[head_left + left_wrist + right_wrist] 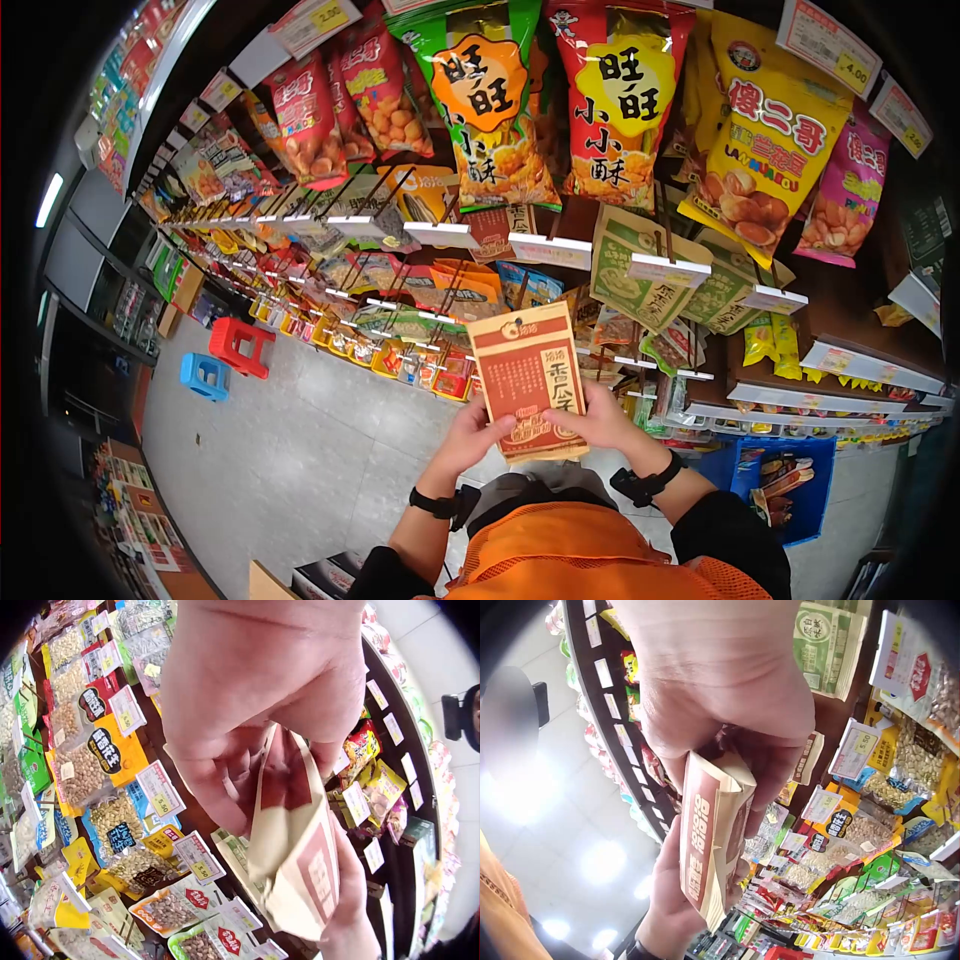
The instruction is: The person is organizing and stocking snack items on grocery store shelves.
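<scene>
A red and kraft-paper bag of sunflower seeds [525,375] is held upright before the body in the head view, its printed face toward me. My left hand [470,440] grips its lower left edge, thumb across the front. On the lower right edge, my right hand [600,418] grips it the same way. The left wrist view shows the folded end of the bag [296,847] below the left hand [262,690], whose fingers go behind it. From the right wrist, the bag's side [709,840] shows beneath the right hand [720,690].
Hanging snack bags, such as a green puffed-snack bag [490,100] and a yellow bag [765,140], fill the rack ahead. Green paper bags [645,265] hang right of the held bag. Red [242,346] and blue stools [205,376] stand left; a blue crate [745,475] sits right.
</scene>
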`<state>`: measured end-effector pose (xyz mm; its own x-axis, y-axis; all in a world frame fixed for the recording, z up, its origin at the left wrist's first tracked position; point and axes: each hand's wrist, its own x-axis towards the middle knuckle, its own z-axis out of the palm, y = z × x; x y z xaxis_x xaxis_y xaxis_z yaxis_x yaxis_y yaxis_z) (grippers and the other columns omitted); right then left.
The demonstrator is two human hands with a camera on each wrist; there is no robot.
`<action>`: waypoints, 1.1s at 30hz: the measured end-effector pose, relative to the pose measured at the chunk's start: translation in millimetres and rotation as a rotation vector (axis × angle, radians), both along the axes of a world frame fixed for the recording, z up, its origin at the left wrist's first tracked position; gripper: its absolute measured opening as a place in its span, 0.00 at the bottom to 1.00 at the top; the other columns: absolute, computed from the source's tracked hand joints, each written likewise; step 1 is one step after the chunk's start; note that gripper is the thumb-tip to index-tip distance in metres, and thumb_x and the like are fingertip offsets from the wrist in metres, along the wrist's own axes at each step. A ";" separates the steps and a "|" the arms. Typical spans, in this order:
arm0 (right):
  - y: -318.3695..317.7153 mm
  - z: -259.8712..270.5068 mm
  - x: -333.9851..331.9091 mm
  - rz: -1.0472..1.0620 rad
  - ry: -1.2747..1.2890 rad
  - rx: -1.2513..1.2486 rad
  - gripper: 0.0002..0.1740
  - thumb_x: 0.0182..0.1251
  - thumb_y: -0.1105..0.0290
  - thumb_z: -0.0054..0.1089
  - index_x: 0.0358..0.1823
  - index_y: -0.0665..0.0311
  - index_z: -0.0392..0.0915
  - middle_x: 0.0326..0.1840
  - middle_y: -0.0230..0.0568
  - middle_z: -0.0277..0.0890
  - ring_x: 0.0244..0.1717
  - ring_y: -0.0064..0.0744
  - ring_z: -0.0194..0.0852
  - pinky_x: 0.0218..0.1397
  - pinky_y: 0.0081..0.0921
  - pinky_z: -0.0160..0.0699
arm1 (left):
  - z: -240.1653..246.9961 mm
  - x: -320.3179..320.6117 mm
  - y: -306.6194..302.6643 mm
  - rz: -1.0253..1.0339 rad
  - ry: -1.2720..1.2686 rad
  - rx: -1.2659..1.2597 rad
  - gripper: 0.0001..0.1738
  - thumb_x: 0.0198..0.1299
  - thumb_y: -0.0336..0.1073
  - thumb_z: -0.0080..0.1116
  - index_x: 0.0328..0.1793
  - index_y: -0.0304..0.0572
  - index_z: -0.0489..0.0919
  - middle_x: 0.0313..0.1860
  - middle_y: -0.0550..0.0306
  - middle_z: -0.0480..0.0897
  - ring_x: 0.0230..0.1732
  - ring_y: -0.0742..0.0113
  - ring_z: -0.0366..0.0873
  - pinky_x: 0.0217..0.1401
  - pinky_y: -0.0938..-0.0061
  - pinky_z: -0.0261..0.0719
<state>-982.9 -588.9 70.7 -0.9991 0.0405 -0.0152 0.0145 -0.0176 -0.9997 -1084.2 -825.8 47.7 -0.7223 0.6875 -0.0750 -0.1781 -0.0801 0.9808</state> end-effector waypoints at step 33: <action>-34.4 30.9 -153.2 -0.359 0.133 0.063 0.30 0.66 0.68 0.77 0.66 0.70 0.76 0.56 0.40 0.87 0.54 0.22 0.83 0.60 0.27 0.83 | 4.8 -214.9 11.5 -0.281 0.293 0.138 0.29 0.65 0.29 0.72 0.70 0.34 0.73 0.63 0.53 0.83 0.63 0.66 0.81 0.68 0.67 0.79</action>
